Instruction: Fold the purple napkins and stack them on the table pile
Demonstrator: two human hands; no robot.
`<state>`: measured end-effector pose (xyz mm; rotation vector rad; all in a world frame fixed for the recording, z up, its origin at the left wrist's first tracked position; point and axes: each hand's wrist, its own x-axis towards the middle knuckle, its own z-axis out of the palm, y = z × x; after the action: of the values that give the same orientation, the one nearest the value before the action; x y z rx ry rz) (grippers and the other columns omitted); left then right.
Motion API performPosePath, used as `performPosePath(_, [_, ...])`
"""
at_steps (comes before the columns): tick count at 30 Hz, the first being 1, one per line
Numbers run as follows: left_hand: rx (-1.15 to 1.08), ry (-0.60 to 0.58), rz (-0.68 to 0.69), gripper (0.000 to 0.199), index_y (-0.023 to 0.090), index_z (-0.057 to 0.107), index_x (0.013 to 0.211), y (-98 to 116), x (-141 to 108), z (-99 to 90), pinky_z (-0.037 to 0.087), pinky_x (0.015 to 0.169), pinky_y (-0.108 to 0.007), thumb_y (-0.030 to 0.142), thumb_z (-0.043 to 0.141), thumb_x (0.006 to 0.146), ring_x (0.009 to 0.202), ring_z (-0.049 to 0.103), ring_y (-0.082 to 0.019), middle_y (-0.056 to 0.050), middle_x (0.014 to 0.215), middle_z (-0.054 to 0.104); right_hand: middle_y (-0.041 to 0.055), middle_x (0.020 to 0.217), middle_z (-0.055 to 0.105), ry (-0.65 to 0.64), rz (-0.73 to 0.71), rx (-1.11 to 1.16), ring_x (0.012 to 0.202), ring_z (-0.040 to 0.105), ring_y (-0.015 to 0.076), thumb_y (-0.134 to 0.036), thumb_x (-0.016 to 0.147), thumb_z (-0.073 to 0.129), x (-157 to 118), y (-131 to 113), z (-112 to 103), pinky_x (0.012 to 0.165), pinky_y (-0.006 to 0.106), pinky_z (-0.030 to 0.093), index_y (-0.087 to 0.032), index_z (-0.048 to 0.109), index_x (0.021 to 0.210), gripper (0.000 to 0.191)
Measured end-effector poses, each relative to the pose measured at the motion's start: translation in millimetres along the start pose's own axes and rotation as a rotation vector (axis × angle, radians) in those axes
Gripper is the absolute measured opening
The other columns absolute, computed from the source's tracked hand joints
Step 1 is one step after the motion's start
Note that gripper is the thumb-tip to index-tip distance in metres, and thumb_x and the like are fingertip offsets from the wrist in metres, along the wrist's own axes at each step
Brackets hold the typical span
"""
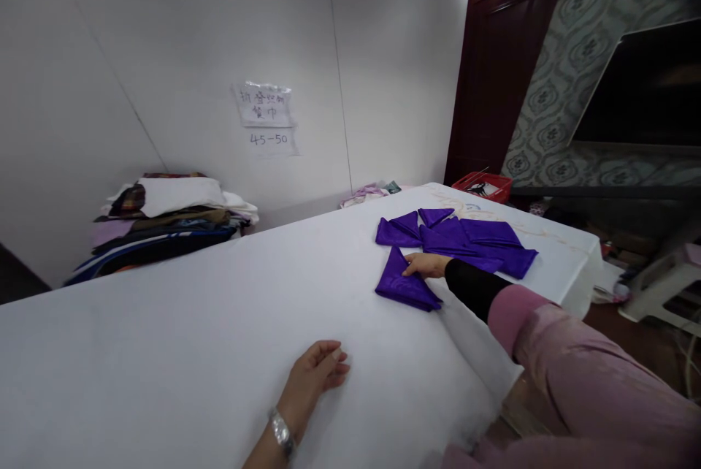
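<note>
My right hand (427,265) reaches out over the table and is closed on the right edge of a folded purple napkin (405,286). Its thumb lies on top of the cloth, and the fingers' undersides are hidden. The napkin is folded to a pointed shape with several layers along its front edge. Just behind it lie more folded purple napkins (454,235), some in triangles. My left hand (318,374), with a metal bracelet at the wrist, rests near the white tabletop, its fingers loosely bent and apart, holding nothing.
A white cloth covers the table (191,352). Stacked clothes (169,224) stand by the wall at the left; pink cloth (366,193) lies at the back edge. Beyond the far end are a red basket (487,186) and, lower right, a white stool (671,283).
</note>
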<state>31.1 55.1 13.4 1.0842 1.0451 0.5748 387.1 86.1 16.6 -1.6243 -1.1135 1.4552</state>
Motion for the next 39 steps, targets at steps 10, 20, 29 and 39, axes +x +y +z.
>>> performPosePath(10, [0.023,-0.019,0.012,0.049,0.014,0.060,0.086,-4.8,4.2,-2.5,0.052,0.064,-0.029,0.047,0.076,0.053,0.070,0.064,-0.017,-0.006,0.080,0.067,0.0072,0.112,0.057,0.204,-0.097,-0.471,0.093,0.058,0.0199,-0.031,0.088,0.054,32.8,-7.5,-38.0,0.078,0.039,0.050,-0.016,0.054,0.114,0.030])
performPosePath(20, [0.054,-0.037,0.035,0.049,0.015,0.060,0.086,-5.8,4.4,-4.9,0.052,0.065,-0.030,0.049,0.075,0.054,0.072,0.064,-0.018,-0.007,0.081,0.067,0.0085,0.121,0.052,0.351,-0.220,-0.869,0.102,0.055,0.0216,-0.033,0.089,0.052,27.9,-7.2,-25.9,0.086,0.043,0.046,-0.018,0.052,0.117,0.031])
performPosePath(29, [0.071,-0.051,0.054,0.047,0.015,0.061,0.086,-10.4,7.3,-6.3,0.052,0.064,-0.030,0.049,0.073,0.055,0.071,0.064,-0.018,-0.007,0.082,0.067,0.0139,0.149,0.020,0.357,-0.286,-1.050,0.137,0.013,0.0287,-0.057,0.088,0.035,-15.7,24.8,32.3,0.108,0.046,0.014,-0.017,0.031,0.141,0.067])
performPosePath(39, [0.093,-0.038,0.093,0.042,0.015,0.062,0.081,-4.0,2.2,-1.2,0.052,0.061,-0.029,0.046,0.074,0.055,0.068,0.063,-0.017,-0.006,0.077,0.068,0.0163,0.149,0.018,0.308,-0.274,-1.102,0.137,0.012,0.0308,-0.042,0.087,0.041,-21.0,25.5,35.1,0.107,0.050,0.012,-0.015,0.028,0.142,0.062])
